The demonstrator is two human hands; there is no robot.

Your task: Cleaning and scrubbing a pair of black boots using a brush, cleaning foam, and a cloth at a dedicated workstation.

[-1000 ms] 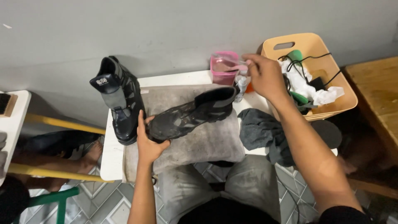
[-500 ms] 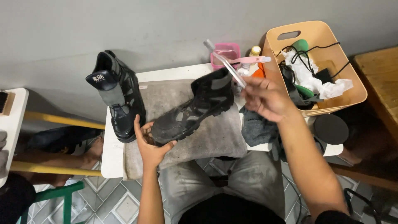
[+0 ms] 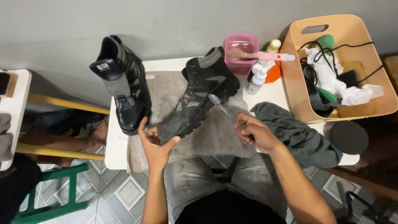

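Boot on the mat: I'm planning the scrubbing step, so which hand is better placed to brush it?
Right: the right hand already holds the clear brush against the boot; the left hand grips its toe.

A black ankle boot (image 3: 199,97) with grey-olive panels lies tilted on its side across a grey mat (image 3: 215,137), toe toward the person and collar pointing to the wall. Its dusty toe rests in the left hand (image 3: 155,145), which cups it from below with thumb and fingers spread around the sole edge. The right hand (image 3: 255,132) pinches a clear-handled toothbrush (image 3: 221,107), whose head slants up to touch the boot's side near the thick lugged sole.
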